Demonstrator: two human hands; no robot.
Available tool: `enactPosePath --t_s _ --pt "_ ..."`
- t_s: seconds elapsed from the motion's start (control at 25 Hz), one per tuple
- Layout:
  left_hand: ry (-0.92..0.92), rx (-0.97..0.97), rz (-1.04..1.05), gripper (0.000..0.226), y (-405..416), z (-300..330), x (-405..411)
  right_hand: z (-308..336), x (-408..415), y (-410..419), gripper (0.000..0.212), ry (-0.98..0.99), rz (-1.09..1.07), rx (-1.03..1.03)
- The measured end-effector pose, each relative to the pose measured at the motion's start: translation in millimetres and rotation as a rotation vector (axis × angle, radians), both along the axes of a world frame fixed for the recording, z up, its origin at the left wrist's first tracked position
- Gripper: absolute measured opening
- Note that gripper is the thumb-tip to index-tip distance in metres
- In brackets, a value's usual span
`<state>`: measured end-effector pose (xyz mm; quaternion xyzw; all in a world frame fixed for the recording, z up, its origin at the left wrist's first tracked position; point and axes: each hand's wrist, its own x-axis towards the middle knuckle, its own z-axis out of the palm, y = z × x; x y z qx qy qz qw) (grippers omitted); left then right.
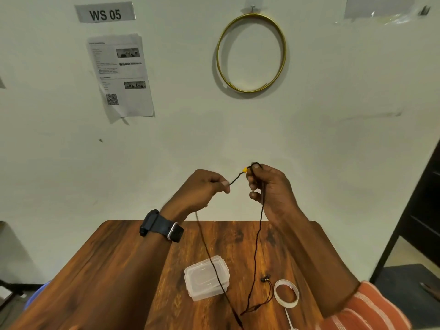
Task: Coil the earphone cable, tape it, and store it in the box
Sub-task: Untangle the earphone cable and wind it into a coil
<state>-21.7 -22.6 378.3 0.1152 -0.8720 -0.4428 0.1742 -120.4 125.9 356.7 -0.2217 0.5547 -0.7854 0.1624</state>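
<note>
I hold a thin black earphone cable (258, 239) up in front of the wall with both hands. My left hand (204, 189) pinches a short stretch of it. My right hand (269, 184) grips the cable near a small yellow piece (244, 170). Two strands hang down to the wooden table (114, 270). The earbuds (263, 279) lie on the table beside a white tape roll (286, 293). One strand crosses over a small clear plastic box (206, 277) with its lid closed.
A loose strip of tape (289, 317) trails from the roll toward the near edge. A dark shelf frame (412, 210) stands at the right. A gold hoop (251, 52) and printed sheets (121, 75) hang on the wall.
</note>
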Motion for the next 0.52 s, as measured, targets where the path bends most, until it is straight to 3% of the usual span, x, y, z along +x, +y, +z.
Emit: enactPosePath --t_s 0.12,0.28,0.36,0.44,0.52 --pt "0.055 0.326 -0.165 0.033 -12 2 8 0 -4 2 0.03 -0.001 -0.064 -0.007" --pt "0.238 0.861 -0.203 0.032 -45 3 17 2 -34 27 0.013 -0.147 0.252 -0.273" --pt "0.286 0.956 -0.168 0.033 -63 4 21 8 -52 46 0.011 -0.282 0.364 -0.434" --pt "0.297 0.935 -0.145 0.032 -70 7 23 11 -67 61 0.014 -0.159 0.124 -0.28" --pt "0.269 0.822 -0.171 0.031 -69 16 24 15 -73 63 0.022 0.228 -0.321 0.239"
